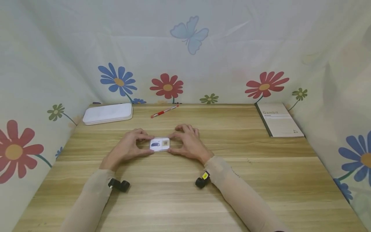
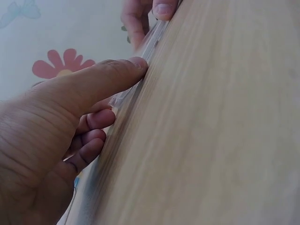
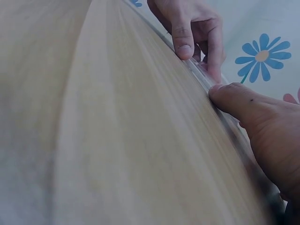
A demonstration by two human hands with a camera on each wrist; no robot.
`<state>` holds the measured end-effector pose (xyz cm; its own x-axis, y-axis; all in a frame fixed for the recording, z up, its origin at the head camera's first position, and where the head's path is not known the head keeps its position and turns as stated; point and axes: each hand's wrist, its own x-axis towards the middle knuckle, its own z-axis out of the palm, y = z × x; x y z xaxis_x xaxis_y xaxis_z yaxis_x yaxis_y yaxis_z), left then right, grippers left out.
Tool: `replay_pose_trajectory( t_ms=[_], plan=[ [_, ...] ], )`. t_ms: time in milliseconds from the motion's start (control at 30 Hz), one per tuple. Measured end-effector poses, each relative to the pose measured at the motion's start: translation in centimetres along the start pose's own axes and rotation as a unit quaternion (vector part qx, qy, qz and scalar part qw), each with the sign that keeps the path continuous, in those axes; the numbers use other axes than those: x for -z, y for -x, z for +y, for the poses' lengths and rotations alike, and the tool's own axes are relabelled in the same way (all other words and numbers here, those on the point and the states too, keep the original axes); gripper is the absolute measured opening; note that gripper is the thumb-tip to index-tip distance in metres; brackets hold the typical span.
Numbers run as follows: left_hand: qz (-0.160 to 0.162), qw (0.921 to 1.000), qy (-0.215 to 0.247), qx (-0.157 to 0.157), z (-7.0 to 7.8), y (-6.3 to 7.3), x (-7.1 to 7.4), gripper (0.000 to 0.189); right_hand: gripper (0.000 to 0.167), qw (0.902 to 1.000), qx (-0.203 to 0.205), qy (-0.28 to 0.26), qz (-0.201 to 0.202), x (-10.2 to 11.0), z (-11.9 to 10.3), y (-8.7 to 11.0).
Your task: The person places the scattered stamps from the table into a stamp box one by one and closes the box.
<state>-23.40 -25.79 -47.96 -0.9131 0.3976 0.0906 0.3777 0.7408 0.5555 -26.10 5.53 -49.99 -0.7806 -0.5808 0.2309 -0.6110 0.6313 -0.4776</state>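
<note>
A small flat clear plastic case (image 1: pixel 159 144), with a white insert bearing a dark blue print and a small brownish square, lies low over the wooden table. My left hand (image 1: pixel 129 146) pinches its left end between thumb and fingers. From the other side my right hand (image 1: pixel 189 142) holds the right end the same way, thumb at the near corner. In the left wrist view the case's clear edge (image 2: pixel 152 44) shows under the left thumb (image 2: pixel 112 77). The right wrist view has the right thumb (image 3: pixel 229 98) against the edge too.
Behind my left hand a white lidded box (image 1: pixel 108 114) sits at the table's back left. A red and clear pen (image 1: pixel 164 111) lies beyond the case. At the back right is a notebook (image 1: pixel 279 120) with a dark spine. Flowered cloth (image 1: pixel 220 58) hangs around the table (image 1: pixel 162 199).
</note>
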Motion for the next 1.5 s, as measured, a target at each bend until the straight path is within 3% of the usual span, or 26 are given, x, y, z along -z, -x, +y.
replay_pose_trajectory(
  t_ms=[200,333,533,767,967,1500],
  plan=[
    [0.001,1.0000,-0.004,-0.003,0.1,-0.1,-0.1,0.061,0.066,0.9979,0.051,-0.037,-0.020,-0.1,-0.2,-0.2],
    [0.000,1.0000,-0.006,-0.002,0.2,-0.2,-0.2,0.061,0.060,0.9945,0.079,-0.054,-0.042,-0.2,-0.4,-0.4],
    [-0.011,0.9999,-0.001,0.001,0.4,-0.4,-0.1,0.065,0.057,0.9948,0.073,-0.054,-0.045,-0.2,-0.6,-0.5],
    [-0.029,0.9986,0.041,-0.015,0.6,-0.7,-0.3,0.067,0.055,0.9940,0.067,-0.072,-0.047,-0.2,-0.5,-0.5],
    [-0.032,0.9986,0.040,-0.011,0.6,-1.0,-0.4,0.057,0.054,0.9934,0.062,-0.080,-0.054,0.0,-0.5,-0.7],
    [-0.038,0.9986,0.035,0.011,1.1,-1.3,-0.2,0.057,0.049,0.9911,0.053,-0.104,-0.064,0.3,-0.7,-1.0]
  ],
)
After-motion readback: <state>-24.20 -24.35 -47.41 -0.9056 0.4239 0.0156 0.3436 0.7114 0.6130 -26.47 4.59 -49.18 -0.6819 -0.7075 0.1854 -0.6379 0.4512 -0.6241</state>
